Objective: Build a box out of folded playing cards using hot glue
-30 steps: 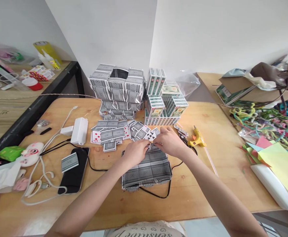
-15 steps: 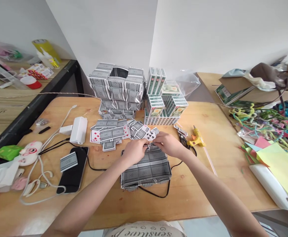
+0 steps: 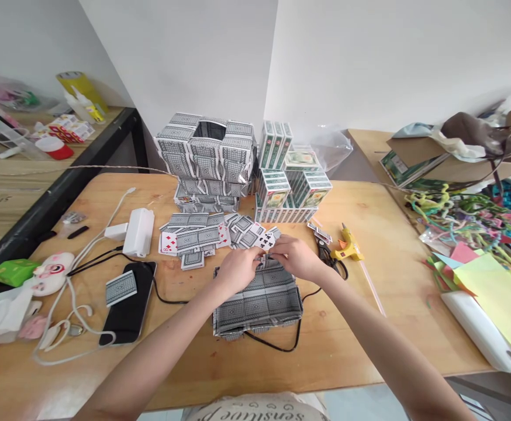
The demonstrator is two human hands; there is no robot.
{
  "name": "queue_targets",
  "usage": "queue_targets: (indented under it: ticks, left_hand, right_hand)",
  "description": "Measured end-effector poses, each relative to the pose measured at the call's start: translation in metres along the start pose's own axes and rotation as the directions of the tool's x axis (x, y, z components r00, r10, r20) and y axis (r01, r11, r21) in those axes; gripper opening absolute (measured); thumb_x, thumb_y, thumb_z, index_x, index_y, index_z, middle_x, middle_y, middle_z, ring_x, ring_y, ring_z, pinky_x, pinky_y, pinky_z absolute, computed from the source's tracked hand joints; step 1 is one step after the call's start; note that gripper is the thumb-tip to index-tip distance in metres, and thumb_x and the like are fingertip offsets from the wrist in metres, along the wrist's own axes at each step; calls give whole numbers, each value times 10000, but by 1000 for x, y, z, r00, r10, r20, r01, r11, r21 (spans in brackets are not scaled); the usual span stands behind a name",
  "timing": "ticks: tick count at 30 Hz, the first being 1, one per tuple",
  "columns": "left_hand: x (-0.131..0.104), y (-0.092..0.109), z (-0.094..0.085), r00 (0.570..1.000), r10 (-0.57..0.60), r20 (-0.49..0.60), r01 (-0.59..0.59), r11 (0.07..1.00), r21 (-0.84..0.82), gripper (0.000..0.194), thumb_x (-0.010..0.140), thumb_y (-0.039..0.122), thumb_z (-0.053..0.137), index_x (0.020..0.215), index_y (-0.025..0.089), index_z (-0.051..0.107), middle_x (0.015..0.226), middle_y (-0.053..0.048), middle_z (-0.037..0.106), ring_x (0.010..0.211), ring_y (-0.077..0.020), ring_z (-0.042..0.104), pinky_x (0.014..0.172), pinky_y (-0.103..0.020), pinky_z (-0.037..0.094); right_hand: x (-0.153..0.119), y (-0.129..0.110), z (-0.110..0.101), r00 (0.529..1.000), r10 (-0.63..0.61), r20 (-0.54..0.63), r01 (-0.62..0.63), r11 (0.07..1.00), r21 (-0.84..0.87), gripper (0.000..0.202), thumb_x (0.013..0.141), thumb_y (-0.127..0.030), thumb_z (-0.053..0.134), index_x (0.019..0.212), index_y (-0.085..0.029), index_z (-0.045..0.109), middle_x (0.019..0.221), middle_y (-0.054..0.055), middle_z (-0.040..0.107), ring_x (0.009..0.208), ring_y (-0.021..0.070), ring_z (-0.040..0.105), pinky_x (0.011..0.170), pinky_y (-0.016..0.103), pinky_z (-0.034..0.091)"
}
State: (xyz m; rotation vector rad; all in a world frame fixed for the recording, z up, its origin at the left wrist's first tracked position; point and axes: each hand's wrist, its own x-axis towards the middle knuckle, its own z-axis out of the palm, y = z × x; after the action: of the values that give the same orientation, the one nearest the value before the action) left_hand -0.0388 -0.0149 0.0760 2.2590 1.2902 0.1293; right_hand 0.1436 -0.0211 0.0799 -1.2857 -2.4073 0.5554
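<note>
An open tray made of grey-backed playing cards [image 3: 255, 301] lies on the table in front of me. My left hand [image 3: 241, 266] and my right hand [image 3: 297, 256] meet at its far edge, fingers pinched close together. Both appear to grip the tray's far wall; the fingertips partly hide it. Loose playing cards [image 3: 198, 238] are spread just beyond, some face up. Behind them stands a larger woven card box [image 3: 207, 152] with an opening on top.
Card packs [image 3: 275, 190] are stacked at the back. On the right are a yellow glue gun [image 3: 348, 248], colored paper [image 3: 496, 280] and pipe cleaners [image 3: 457, 210]. A phone [image 3: 128, 310] with a card on it, a white adapter [image 3: 139, 232] and cables lie left. A black cord passes under the tray.
</note>
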Motion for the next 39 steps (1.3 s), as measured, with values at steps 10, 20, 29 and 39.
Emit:
queue_targets:
  ticks: [10, 20, 29, 39]
  left_hand:
    - [-2, 1, 1, 998, 50, -44, -47, 998, 49, 246, 850, 288, 418, 847, 196, 647, 779, -55, 681, 709, -191, 610, 578, -252, 371]
    - [-4, 2, 3, 994, 76, -72, -72, 995, 67, 276, 866, 302, 388, 789, 185, 625, 704, -44, 663, 637, -171, 589, 528, -237, 333]
    - [-6, -1, 6, 996, 68, -64, -63, 995, 82, 215, 841, 313, 460, 936, 213, 626, 848, -45, 679, 777, -194, 617, 633, -256, 420]
    - [-6, 0, 4, 997, 47, -55, -42, 995, 95, 217, 846, 316, 451, 938, 230, 628, 840, -35, 689, 748, -199, 625, 610, -262, 422]
  right_hand:
    - [1, 7, 1, 1000, 22, 0, -21, 993, 114, 164, 797, -147, 544, 847, -192, 694, 785, 53, 673, 767, 174, 581, 699, 269, 446]
    - [-15, 12, -26, 971, 228, 72, -232, 972, 44, 162, 787, -187, 530, 780, -208, 691, 780, 14, 697, 690, 152, 624, 619, 224, 440]
    - [-22, 10, -15, 968, 251, -25, -247, 961, 122, 128, 763, -169, 564, 771, -200, 688, 775, 12, 696, 639, 127, 614, 611, 214, 448]
    - [-20, 11, -16, 970, 244, -25, -242, 968, 68, 128, 762, -172, 572, 775, -210, 693, 760, 5, 696, 628, 131, 606, 597, 221, 442]
